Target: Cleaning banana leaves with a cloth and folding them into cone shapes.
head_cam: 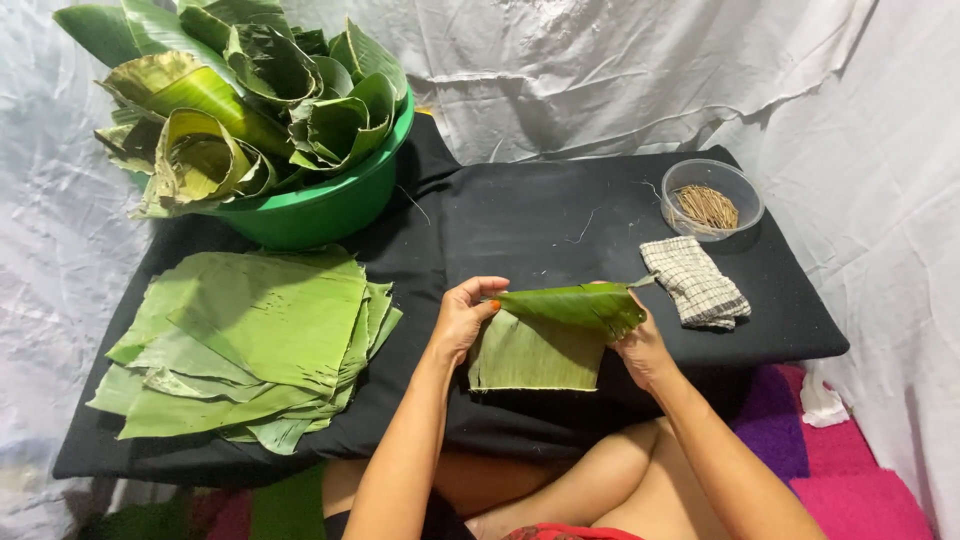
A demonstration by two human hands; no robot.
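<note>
A green banana leaf piece point(545, 345) lies on the black cloth-covered table point(520, 220), its upper half folded over toward me. My left hand point(462, 315) pinches the left tip of the fold. At the fold's right end, my right hand point(640, 345) grips the same leaf from behind. Both hands hold it just above the table's near edge.
A stack of cut banana leaf sheets point(250, 340) lies at the left. Behind it stands a green basin point(330, 205) full of rolled leaves. At the back right sit a clear bowl of thin sticks point(710, 200) and a folded checked cloth point(695, 282). White sheeting hangs around.
</note>
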